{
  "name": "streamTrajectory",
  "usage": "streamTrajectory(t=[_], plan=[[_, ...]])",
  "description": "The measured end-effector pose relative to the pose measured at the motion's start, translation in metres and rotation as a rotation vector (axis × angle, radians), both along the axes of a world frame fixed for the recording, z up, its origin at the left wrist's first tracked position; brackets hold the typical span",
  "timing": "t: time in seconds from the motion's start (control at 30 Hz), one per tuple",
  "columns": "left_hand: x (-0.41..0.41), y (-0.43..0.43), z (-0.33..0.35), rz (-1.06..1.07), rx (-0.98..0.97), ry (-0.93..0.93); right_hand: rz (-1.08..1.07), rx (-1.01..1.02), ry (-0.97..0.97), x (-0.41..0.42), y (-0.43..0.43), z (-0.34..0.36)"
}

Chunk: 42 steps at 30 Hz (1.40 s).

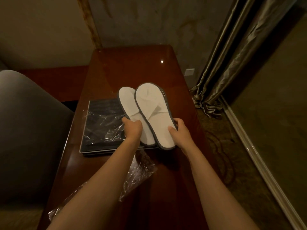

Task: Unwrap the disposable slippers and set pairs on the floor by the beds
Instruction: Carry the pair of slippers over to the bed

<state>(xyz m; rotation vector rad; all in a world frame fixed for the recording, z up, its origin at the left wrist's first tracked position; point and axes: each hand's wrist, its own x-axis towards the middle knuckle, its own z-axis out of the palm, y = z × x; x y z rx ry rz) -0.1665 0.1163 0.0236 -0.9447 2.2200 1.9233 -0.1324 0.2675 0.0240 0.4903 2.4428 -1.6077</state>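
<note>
Fingers (pixel 125 120) of left hand (pixel 132 128) were curled round the outer edge of the left slipper (pixel 128 103), thumb on top, a firm grip at about mid-length. Right hand (pixel 178 130) did the same on the right slipper (pixel 149 103): thumb pressed on the white insole, fingers wrapped under the grey trim on the far side. Both slippers were bare, out of their plastic, soles down and toes pointing away from the person. They were held in the air over the right half of the black tray (pixel 103 107), with the right one overlapping the left toward the heels. One clear wrapper (pixel 103 128) lay crumpled on the tray; a second wrapper (pixel 139 170) lay on the wooden table (pixel 132 67) just nearer than the tray. A grey chair (pixel 25 130) stood left of the tray, with curtain (pixel 232 63) and patterned carpet (pixel 221 146) well to its right. No bed was in view. Step in hand looked like pairing up, unwrapping done for this pair. To do it well, each hand should probably hold its slipper by the edge, not crush the folded strap, and carry both flat. Best to set them down side by side, toes level, not stacked. The thin terry would flex, so a mid-sole grip seemed right. Loose wrappers could slide off the glossy top; worth clearing after.
</note>
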Motion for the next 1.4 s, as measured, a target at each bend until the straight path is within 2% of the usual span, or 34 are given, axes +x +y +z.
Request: streamTrajectory(t=[0.33, 0.57, 0.73, 0.93, 1.13, 1.4], plan=[[0.031, 0.003, 0.042, -0.005, 0.055, 0.178, 0.057, 0.061, 0.208, 0.010, -0.005, 0.039], [0.064, -0.021, 0.071, 0.053, 0.082, 0.273, 0.112, -0.103, 0.226, 0.026, -0.020, 0.066], [0.099, -0.059, 0.085, 0.130, 0.176, 0.294, 0.190, -0.188, 0.253, 0.039, -0.052, 0.077], [0.145, -0.122, 0.103, 0.346, 0.245, 0.395, 0.354, -0.294, 0.290, 0.067, -0.125, 0.094], [0.203, -0.209, 0.123, 0.561, 0.118, 0.459, 0.568, -0.359, 0.310, 0.100, -0.226, 0.116], [0.303, -0.367, 0.128, 0.778, 0.020, 0.465, 0.834, -0.432, 0.202, 0.177, -0.390, 0.128]])
